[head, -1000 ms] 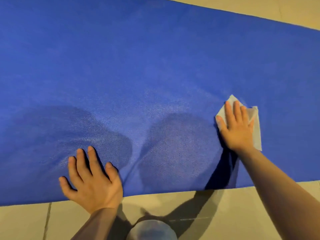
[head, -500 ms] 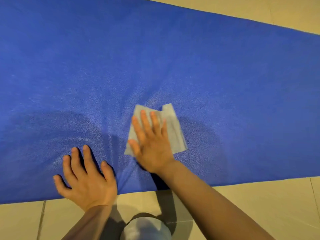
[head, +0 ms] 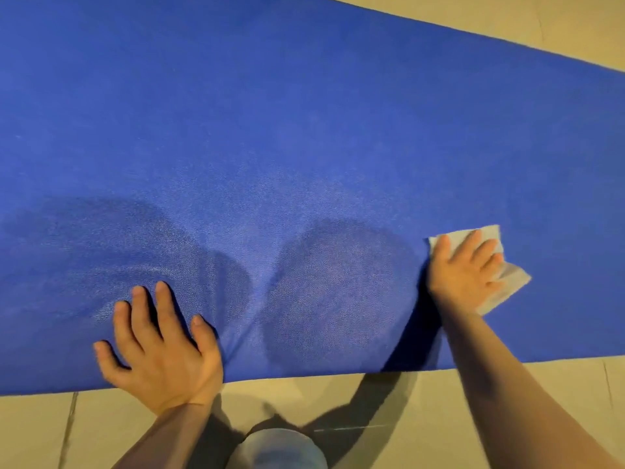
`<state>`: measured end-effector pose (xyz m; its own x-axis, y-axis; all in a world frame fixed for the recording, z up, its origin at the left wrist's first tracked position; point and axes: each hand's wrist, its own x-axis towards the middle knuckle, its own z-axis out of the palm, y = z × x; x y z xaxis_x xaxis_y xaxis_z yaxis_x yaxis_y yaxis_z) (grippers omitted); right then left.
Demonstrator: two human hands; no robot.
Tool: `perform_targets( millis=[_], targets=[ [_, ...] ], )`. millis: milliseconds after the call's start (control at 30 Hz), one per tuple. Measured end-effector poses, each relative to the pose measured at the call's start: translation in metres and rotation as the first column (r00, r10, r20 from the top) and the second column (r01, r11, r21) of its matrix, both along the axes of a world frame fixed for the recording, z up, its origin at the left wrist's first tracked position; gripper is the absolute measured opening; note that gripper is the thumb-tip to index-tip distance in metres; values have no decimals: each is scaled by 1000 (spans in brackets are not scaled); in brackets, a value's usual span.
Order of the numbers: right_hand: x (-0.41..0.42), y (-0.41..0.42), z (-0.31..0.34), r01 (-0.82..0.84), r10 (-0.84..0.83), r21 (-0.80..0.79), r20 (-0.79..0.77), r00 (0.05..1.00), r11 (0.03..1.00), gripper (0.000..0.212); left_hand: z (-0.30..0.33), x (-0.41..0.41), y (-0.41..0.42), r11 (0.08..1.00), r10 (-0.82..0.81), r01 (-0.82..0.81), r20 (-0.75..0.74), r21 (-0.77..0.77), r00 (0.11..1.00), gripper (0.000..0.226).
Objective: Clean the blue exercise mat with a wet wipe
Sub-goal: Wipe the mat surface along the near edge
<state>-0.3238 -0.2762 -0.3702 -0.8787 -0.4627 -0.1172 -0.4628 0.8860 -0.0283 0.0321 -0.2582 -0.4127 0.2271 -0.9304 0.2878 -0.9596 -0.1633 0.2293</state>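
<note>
We see the blue exercise mat (head: 304, 130) spread flat over a beige tiled floor (head: 439, 418), filling most of the view. Its near long edge runs just in front of us, rising slightly to the right; its far long edge slants down toward the upper right corner, where more tile shows. The mat runs out of view on the left and right, so we cannot tell where its short ends lie. A broad stretch of bare mat lies open beyond both hands, up to the far edge. Two darker patches mark the mat near its near edge, one left of centre and one right of centre.

Our left hand (head: 159, 353) lies flat on the mat at the near edge, fingers straight and spread wide, the heel of the palm over the edge onto the tile. Our right hand (head: 463, 272) presses flat, fingers extended, on the white wet wipe (head: 507, 282), which lies on the mat a little in from the near edge, right of the darker patches. The wipe's corners stick out beyond the fingertips and past the hand's right side.
</note>
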Motion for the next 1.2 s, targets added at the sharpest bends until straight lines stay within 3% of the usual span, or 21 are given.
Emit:
perform_targets(
  millis=[67, 133, 200, 233, 300, 333, 367, 467, 533, 700, 767, 800, 867, 933, 1000, 1067, 1133, 1200],
  targets=[
    [50, -22, -1, -130, 131, 23, -62, 989, 991, 64, -1, -1, -1, 1000, -3, 3, 16, -11, 1000, 52],
    [118, -35, -6, -460, 460, 10, -5, 888, 888, 73, 0, -1, 0, 1000, -5, 5, 18, -18, 1000, 52],
    [182, -34, -11, -787, 796, -122, 55, 603, 605, 71, 0, 1, 0, 1000, -9, 9, 14, -21, 1000, 51],
    [200, -34, -11, -868, 885, -176, 46, 464, 465, 66, 0, 1, 0, 1000, -13, 13, 15, -20, 1000, 51],
    [197, -35, -13, -923, 949, -222, 39, 313, 313, 61, 1, 1, 0, 1000, -16, 16, 18, -18, 1000, 51],
    [181, -34, -15, -931, 952, -203, 35, 304, 305, 62, 1, 2, 0, 1000, -14, 14, 9, -12, 1000, 51],
    [159, -30, -15, -918, 935, -178, 40, 353, 355, 65, 1, 1, -1, 1000, -13, 13, -3, -4, 1000, 52],
    [80, 3, -11, -681, 694, -143, 81, 716, 719, 74, 0, 1, 0, 1000, -9, 9, -18, 1, 1000, 53],
    [36, 38, -2, -494, 499, -66, 114, 859, 867, 82, 1, 1, -1, 1000, -3, 3, -31, -3, 1000, 54],
    [10, 91, 12, -143, 141, 1, 138, 980, 990, 88, 0, 0, -1, 1000, -2, 1, -13, -19, 1000, 52],
    [47, 80, 5, -89, 88, 4, 137, 987, 996, 84, 0, 0, 0, 999, -10, 9, -3, -33, 1000, 51],
    [74, 70, 2, -145, 144, 2, 130, 981, 989, 82, 0, 0, 0, 999, -10, 10, -2, -33, 1000, 51],
    [137, 54, -3, -425, 428, -52, 88, 900, 904, 75, 0, 0, 0, 999, -10, 10, 0, -36, 1000, 51],
    [197, 46, -5, -767, 772, -97, 40, 634, 634, 67, -3, 1, -1, 999, -11, 12, 27, -49, 1000, 51],
    [230, 43, -3, -941, 946, -105, 58, 318, 323, 60, -6, 3, -1, 997, -15, 20, 73, -69, 997, 50],
    [222, 41, -2, -962, 979, -180, 61, 195, 203, 58, -6, 4, -1, 997, -28, 33, 71, -67, 997, 50],
    [190, 48, -4, -933, 961, -229, 45, 274, 277, 61, -3, 3, 0, 999, -27, 28, 28, -33, 999, 51],
    [141, 64, -6, -833, 859, -220, 55, 509, 508, 65, -1, 2, 1, 1000, -20, 20, 1, -4, 1000, 52]
  ],
)
